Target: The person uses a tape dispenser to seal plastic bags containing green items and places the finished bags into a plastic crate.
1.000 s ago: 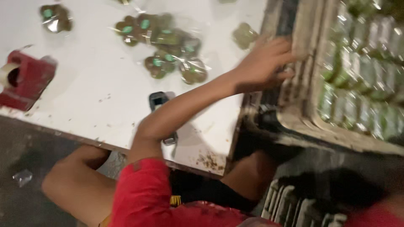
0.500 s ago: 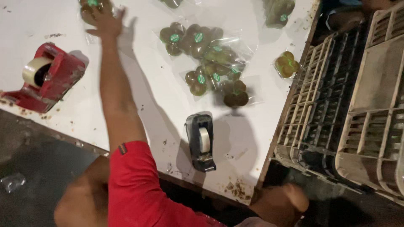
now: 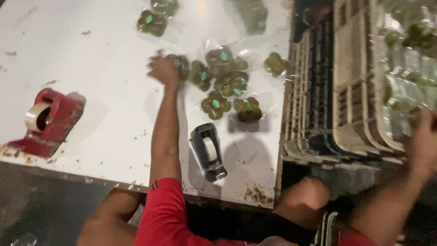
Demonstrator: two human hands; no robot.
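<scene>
The left hand point(image 3: 165, 69) closes on a fruit pack point(image 3: 181, 65) amid loose packs on the counter point(image 3: 91, 68); a hasty pull could scatter neighbours, while the blurred right hand point(image 3: 421, 141), grip unclear, rests at the crate point(image 3: 359, 91).

Setting: a produce packing station, not a home kitchen. Evidence: a worn white worktable point(image 3: 91, 68) with dirt specks and a chipped front edge; many clear plastic packs of small green-brown fruit with green round stickers point(image 3: 218, 82) spread over it; a red tape dispenser with a pale tape roll point(image 3: 48, 120) and a smaller dark grey tape dispenser point(image 3: 208, 152); stacked slatted plastic crates point(image 3: 346, 91) just beside the table, the top one full of the same wrapped packs
</scene>
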